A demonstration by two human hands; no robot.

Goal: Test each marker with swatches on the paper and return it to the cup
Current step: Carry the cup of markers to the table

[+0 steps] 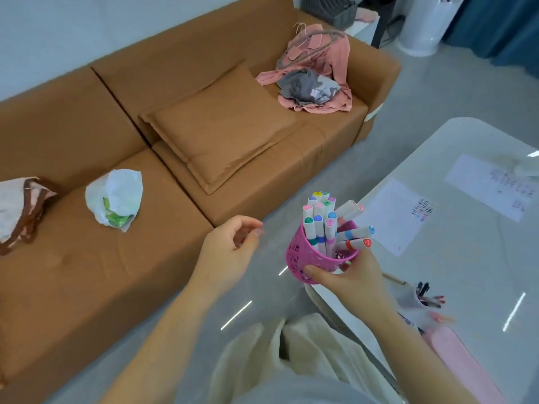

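Right hand [347, 279] half-hiding marker cup [313, 258]

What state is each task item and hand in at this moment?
Pink cup: held tilted off the table, full of markers.
Markers: capped, in the cup; a few lean out right.
Right hand: gripping the cup.
Left hand: empty, fingers loosely curled.
Near paper: flat on the table, swatches on it.
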